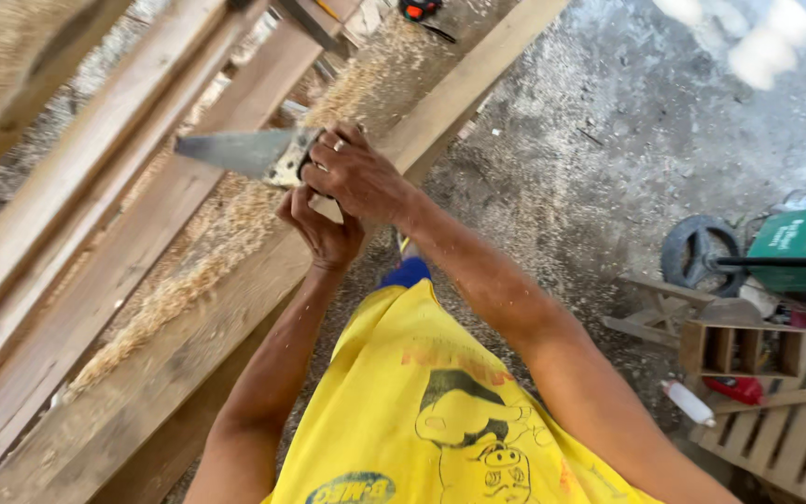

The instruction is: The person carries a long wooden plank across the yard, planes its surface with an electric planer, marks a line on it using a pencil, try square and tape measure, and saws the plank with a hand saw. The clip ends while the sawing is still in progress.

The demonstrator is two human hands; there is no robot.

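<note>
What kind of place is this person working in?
Most likely a rough carpentry or woodworking yard. Both hands, the right hand over the left hand, grip a handsaw over long wooden planks strewn with sawdust, and a green power tool sits on the concrete floor.

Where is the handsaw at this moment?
In the head view, upper left of centre: the handsaw is gripped at its handle by both the right hand and left hand, over the sawdust-covered plank.

matt metal saw blade (235,151), rough wood plank (142,373)
</note>
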